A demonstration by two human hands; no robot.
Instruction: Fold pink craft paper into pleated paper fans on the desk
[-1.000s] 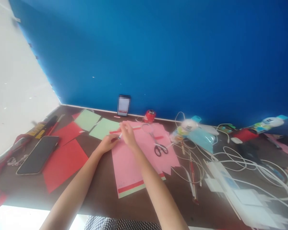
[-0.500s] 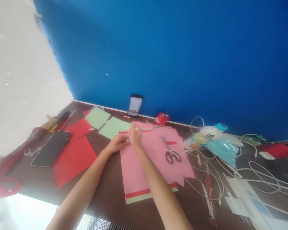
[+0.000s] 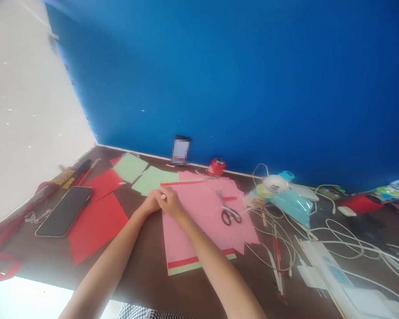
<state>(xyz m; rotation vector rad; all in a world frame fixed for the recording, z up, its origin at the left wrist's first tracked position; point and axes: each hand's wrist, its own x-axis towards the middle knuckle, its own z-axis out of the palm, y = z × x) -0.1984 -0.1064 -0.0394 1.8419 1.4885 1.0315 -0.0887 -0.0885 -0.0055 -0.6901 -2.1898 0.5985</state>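
My left hand (image 3: 151,202) and my right hand (image 3: 171,205) meet at the left edge of a pink sheet (image 3: 189,226). My right hand is closed around a slim white-ended stick (image 3: 163,196); only its round end shows above the fist, and its kind cannot be made out. Curled fingers of my left hand press against the right hand, and what they grip is hidden. The pink sheet has red strips at top and bottom, with a pale green strip along its lower edge. Scissors (image 3: 231,216) with dark handles lie on the pink papers, right of my hands.
Red sheets (image 3: 98,230), pale green sheets (image 3: 131,167) and a phone (image 3: 64,212) lie left. Another phone (image 3: 181,150) leans on the blue wall, near a red round container (image 3: 217,167). To the right are a white bottle (image 3: 275,183), tangled white cables (image 3: 349,226) and a brush (image 3: 277,257).
My right hand has moved left and down to the sheet's left edge, closing against my left hand. The view has shifted slightly, so things on the desk appear further left.
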